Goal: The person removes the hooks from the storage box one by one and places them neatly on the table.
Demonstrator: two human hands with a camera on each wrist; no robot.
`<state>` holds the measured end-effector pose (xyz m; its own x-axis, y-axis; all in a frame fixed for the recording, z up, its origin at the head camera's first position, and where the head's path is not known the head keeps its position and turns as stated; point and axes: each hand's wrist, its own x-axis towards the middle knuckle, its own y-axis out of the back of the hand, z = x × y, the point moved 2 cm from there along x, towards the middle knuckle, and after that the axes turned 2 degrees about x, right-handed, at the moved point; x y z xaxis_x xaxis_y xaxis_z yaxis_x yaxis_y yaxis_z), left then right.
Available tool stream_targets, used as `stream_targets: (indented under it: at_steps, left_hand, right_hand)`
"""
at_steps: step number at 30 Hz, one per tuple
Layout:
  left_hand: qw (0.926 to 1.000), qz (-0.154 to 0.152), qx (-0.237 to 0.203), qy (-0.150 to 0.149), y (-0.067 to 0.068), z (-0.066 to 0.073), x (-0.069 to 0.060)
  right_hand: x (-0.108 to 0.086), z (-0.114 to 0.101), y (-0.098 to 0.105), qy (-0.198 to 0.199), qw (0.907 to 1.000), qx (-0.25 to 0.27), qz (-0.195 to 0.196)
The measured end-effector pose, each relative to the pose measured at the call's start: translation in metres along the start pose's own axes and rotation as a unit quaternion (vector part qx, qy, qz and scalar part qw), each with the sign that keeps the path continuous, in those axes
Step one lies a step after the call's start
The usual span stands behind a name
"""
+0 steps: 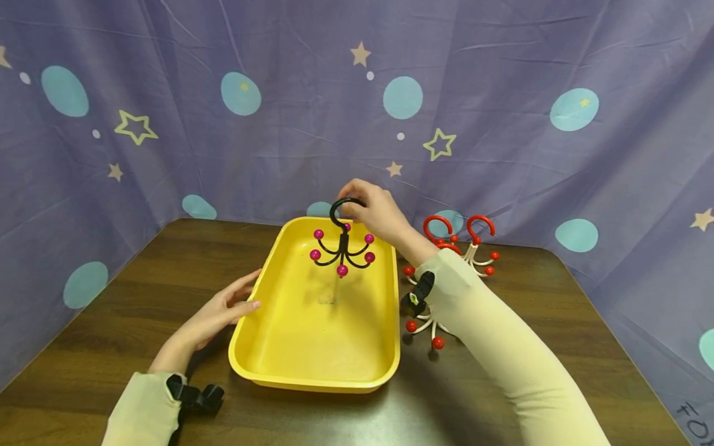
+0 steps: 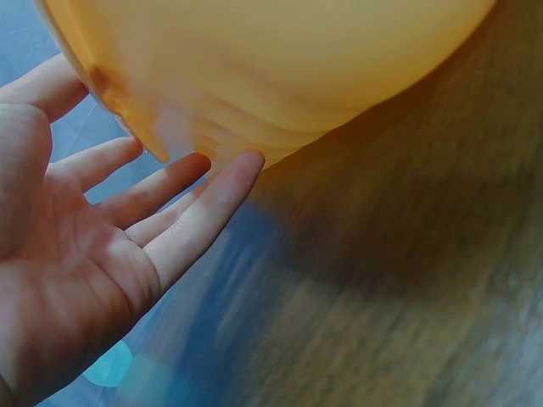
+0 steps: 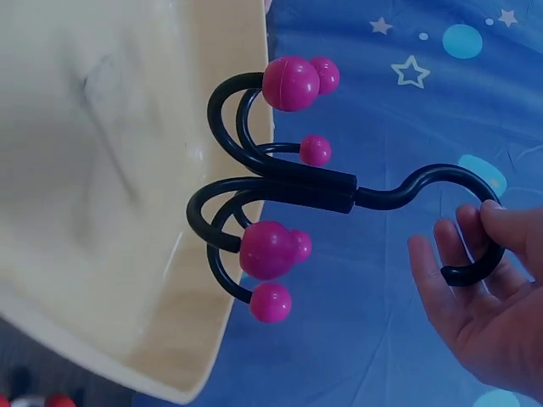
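My right hand (image 1: pixel 370 207) pinches the curved top of a black multi-hook hanger (image 1: pixel 343 243). The hanger hangs upright over a yellow plastic tray (image 1: pixel 312 385), its arms tipped with pink balls. In the right wrist view, thumb and fingers hold the hook of the black hanger (image 3: pixel 310 182) near its end. At the tray's left side, my left hand (image 1: pixel 220 313) holds the wall, thumb over the rim and fingers outside. The left wrist view shows the left hand (image 2: pixel 102 229) with fairly straight fingers against the outer wall of the tray (image 2: pixel 280 76).
Several white hangers with red hooks and red balls (image 1: pixel 437 342) stand on the brown table (image 1: pixel 72 378), right of the tray, partly behind my right forearm. A purple curtain (image 1: pixel 312 136) with stars and dots closes off the back and sides.
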<state>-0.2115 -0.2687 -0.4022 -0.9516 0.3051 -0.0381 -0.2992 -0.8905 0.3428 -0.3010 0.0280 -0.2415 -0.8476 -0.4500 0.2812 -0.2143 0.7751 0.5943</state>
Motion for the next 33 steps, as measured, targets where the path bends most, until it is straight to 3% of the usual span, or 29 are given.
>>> stream_targets:
  at_steps: [33]
  left_hand:
    - [1.0, 0.001, -0.001, 0.001, -0.001, -0.001, -0.001]
  right_hand:
    - [-0.021, 0.007, 0.081, -0.02, 0.9966, -0.052, 0.061]
